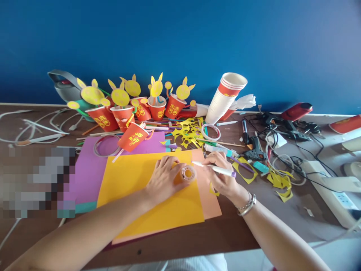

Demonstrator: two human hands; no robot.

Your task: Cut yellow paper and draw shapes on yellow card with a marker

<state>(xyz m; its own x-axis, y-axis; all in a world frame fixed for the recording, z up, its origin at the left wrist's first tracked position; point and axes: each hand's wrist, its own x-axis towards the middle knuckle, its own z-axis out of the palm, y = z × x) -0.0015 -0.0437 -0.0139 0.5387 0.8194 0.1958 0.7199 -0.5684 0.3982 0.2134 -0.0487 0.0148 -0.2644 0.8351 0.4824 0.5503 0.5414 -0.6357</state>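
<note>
My left hand [166, 175] rests on a sheet of orange-yellow paper [135, 195], its thumb and fingers closed about a small round translucent piece with a ring-shaped top [188, 173]. In my right hand [221, 175] is a white pen with a purple end [218, 169]. The pen's tip points left, just beyond the round piece, near the paper's right edge. A peach sheet [210, 203] shows from under the orange-yellow one. Purple paper [87, 165] lies farther left.
Behind the paper stand red paper cups [103, 118] with yellow rabbit-shaped heads, and one tilted red cup [133, 137]. A tall cup stack [225, 98] leans nearby. Yellow scraps [187, 131], tape rolls [211, 131], a glue gun [255, 148], cables and a power strip [332, 192] lie right.
</note>
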